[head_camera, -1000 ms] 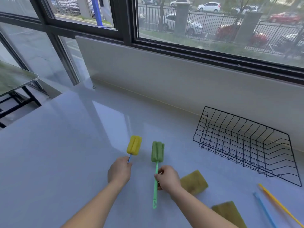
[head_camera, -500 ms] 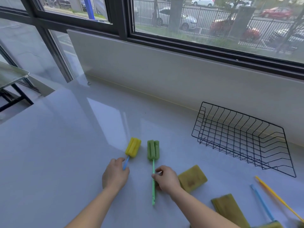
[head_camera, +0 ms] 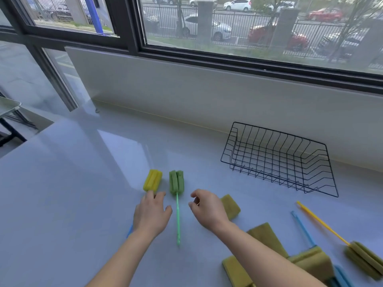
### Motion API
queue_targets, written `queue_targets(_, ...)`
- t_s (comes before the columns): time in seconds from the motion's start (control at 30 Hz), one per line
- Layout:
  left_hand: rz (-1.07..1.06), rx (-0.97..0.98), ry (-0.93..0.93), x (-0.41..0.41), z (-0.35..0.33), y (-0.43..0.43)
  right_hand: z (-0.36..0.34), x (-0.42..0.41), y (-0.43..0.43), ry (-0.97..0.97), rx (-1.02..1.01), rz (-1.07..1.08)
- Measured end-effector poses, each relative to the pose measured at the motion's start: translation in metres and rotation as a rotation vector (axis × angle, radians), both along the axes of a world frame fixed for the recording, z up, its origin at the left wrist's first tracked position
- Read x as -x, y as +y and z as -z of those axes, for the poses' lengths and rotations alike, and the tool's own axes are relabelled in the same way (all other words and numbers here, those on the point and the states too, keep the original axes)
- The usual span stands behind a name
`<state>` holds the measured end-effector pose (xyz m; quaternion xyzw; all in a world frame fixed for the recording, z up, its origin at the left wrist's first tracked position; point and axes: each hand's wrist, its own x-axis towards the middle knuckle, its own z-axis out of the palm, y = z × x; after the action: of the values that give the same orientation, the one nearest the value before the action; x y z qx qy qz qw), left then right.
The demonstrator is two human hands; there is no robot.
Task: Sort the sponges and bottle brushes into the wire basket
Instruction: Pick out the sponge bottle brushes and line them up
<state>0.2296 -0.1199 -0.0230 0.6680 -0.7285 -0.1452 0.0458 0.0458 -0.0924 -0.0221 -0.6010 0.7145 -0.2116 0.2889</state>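
Both hands have let go since half a second ago: then each gripped a brush handle, and now both brushes lie flat on the white counter [head_camera: 83,183].

The left hand [head_camera: 152,216] is spread flat, fingers fairly straight and wide, holding nothing. It covers most of the handle of the yellow-headed brush [head_camera: 153,180]; whether it touches the handle cannot be told. A bit of blue handle shows beside the wrist.

The right hand [head_camera: 207,210] has its fingers loosely curled, with thumb and forefinger apart. It holds nothing and sits just to the right of the green brush [head_camera: 177,214]. That brush lies between the two hands, head pointing away towards the wall [head_camera: 186,90].

The wire basket [head_camera: 277,158] stands near the wall, to the right and well apart from both hands, with open counter between. Nothing lies inside it.

A wide bare stretch of counter runs left of the brushes, out to the counter's left edge, and another lies between the brush heads and the wall. A window [head_camera: 248,27] runs above the wall.

To the right, a sponge [head_camera: 231,206] sits just behind the right hand. A second sponge [head_camera: 267,235] and a third sponge [head_camera: 233,270] lie on either side of the right forearm. Further right, a blue-handled brush [head_camera: 303,229] and a yellow-handled brush [head_camera: 323,225] lie side by side, heads towards the near edge.
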Motion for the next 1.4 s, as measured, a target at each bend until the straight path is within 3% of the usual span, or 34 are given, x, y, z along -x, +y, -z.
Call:
queue_targets(0.2, 0.091, 0.025, 0.058, 0.052, -0.026, 0.011, -0.028, 0.062, 0.033, 0.135, 0.123, 0.026)
queue_targets(0.8, 0.581, -0.013, 0.222, 0.269, -0.028, 0.068, -0.044, 0.29, 0.171, 0.267, -0.024, 0.451)
queue_targets(1.1, 0.867, -0.099, -0.049, 0.351, 0.007, 0.064, -0.008, 0.343, 0.165, 0.315, -0.211, 0.365)
queue_targets(1.4, 1.336, 0.165, -0.321, 0.38, 0.027, 0.054, 0.016, 0.369, 0.127, 0.372, -0.228, 0.179)
